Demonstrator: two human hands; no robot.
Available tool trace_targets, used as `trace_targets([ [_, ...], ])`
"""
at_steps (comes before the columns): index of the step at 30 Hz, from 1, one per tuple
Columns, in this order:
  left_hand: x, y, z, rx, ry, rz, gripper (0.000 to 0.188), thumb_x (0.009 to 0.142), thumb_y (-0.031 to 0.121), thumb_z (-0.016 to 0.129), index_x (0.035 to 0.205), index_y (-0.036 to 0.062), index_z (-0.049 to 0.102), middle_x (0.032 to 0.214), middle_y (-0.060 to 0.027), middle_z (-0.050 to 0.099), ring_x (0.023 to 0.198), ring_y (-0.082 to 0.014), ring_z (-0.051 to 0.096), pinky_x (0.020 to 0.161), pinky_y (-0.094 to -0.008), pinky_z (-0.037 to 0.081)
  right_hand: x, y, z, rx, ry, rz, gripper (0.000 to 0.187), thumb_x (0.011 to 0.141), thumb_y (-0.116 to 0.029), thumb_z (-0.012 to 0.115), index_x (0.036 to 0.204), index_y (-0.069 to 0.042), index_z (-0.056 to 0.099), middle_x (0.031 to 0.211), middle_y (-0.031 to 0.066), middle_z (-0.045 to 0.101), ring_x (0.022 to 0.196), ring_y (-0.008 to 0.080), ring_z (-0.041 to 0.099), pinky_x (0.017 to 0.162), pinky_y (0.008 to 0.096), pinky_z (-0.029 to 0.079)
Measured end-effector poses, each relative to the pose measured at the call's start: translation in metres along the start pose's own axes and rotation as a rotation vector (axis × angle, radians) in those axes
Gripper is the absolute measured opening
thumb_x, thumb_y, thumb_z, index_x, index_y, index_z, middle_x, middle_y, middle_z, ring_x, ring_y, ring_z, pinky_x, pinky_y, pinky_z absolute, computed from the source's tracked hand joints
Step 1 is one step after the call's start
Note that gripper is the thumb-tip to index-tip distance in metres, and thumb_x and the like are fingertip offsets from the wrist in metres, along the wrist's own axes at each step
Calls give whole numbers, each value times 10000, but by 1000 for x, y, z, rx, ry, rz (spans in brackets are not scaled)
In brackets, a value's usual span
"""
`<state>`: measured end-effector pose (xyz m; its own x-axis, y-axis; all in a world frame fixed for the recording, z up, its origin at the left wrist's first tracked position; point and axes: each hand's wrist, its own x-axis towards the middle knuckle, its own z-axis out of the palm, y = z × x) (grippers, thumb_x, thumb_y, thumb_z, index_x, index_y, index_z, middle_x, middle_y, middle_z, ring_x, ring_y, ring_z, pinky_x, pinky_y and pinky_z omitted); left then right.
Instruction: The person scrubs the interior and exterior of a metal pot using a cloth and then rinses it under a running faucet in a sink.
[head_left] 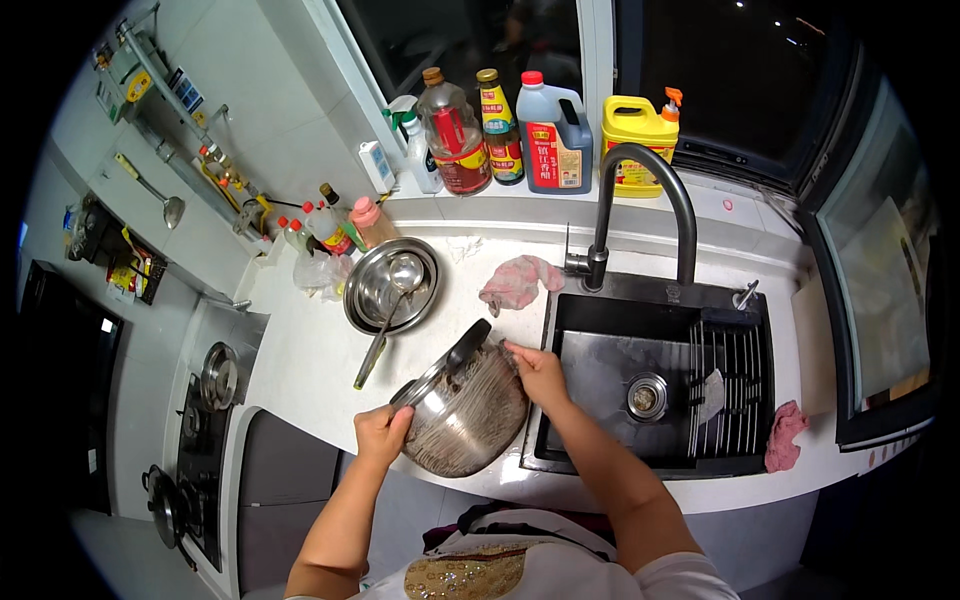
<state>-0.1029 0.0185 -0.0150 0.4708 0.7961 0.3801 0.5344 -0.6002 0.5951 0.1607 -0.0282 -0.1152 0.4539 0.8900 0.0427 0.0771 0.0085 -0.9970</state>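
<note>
A stainless steel pot point(470, 420) is tilted on its side at the counter's front edge, left of the sink. Brownish-grey streaks cover its outer wall, and a black handle point(468, 345) points up and away from me. My left hand point(383, 433) is closed around the pot's rim at the near left, by the other handle. Against the pot's upper right side is my right hand point(540, 376), fingers closed. Something greyish shows at its fingertips, too blurred to name.
The black sink point(610, 350) with a tall tap point(690, 230) and wire rack point(735, 400) is at right. Nested steel bowls point(350, 300) hold a ladle point(375, 345). A pink cloth point(520, 282) lies behind the pot. Bottles point(455, 140) line the sill.
</note>
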Motion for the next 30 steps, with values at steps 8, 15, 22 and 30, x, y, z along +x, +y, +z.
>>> trace_targets([
  [8, -7, -9, -3, -37, -29, -18, 444, 837, 232, 661, 509, 16, 454, 438, -105, 472, 380, -190, 475, 404, -302, 368, -9, 27, 0, -18, 79, -26, 261, 893, -65, 523, 1116, -77, 659, 956, 163, 686, 788, 106, 649, 718, 262, 492],
  [15, 1, 0, -4, -31, -43, -71, 456, 854, 266, 651, 508, 11, 498, 435, -86, 493, 384, -177, 491, 413, -302, 384, -92, -63, 12, -398, 142, -655, 268, 847, -5, 524, 1042, -80, 692, 1103, 128, 652, 1033, 226, 634, 976, 446, 429],
  [22, 6, -6, -1, -26, -56, -64, 456, 852, 266, 651, 519, -11, 508, 438, -100, 479, 389, -164, 452, 413, -310, 365, -74, -27, -3, -241, 180, -312, 293, 821, 20, 550, 1047, -95, 696, 1092, 138, 657, 1041, 231, 634, 979, 424, 430],
  [30, 42, 43, -27, 59, -312, 42, 468, 805, 428, 677, 994, 13, 573, 679, -112, 614, 582, -214, 605, 566, -328, 478, -103, -57, -6, -451, 72, -704, 276, 783, 7, 585, 1028, -71, 684, 1117, 102, 651, 1052, 249, 622, 970, 422, 429],
])
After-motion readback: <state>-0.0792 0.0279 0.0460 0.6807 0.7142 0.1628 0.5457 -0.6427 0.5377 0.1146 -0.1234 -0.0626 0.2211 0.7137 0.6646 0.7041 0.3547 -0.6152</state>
